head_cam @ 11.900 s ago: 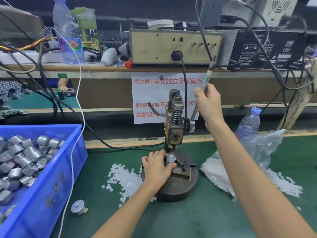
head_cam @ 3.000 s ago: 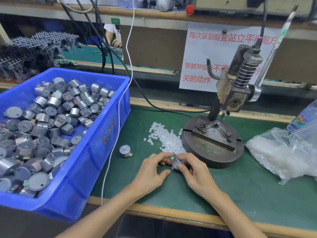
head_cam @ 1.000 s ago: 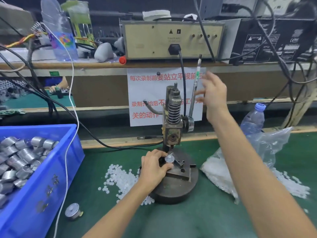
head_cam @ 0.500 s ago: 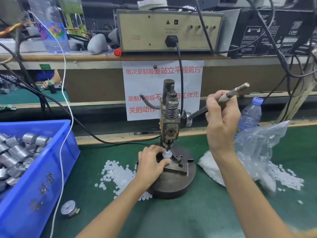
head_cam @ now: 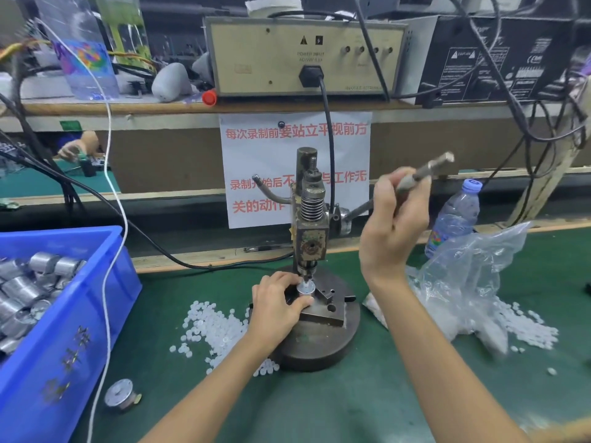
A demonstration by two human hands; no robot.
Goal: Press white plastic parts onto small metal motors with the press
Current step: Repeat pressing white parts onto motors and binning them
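Motor held under the ram of the hand press (head_cam: 311,238) while the lever comes down

The left hand (head_cam: 277,302) pinches the small metal motor (head_cam: 305,288) upright on the fixture of the press base (head_cam: 319,345), directly beneath the ram, probably to keep its shaft in line. The right hand (head_cam: 394,223) is wrapped round the lever handle (head_cam: 430,168), pulled low toward the person, so the ram tip sits at the motor's top. Whether a white part is seated there is too small to tell. Loose white plastic parts (head_cam: 212,327) lie on the green bench (head_cam: 351,407) just left of the base, and the blue bin (head_cam: 75,334) of motors stands further left, both handy for reloading.
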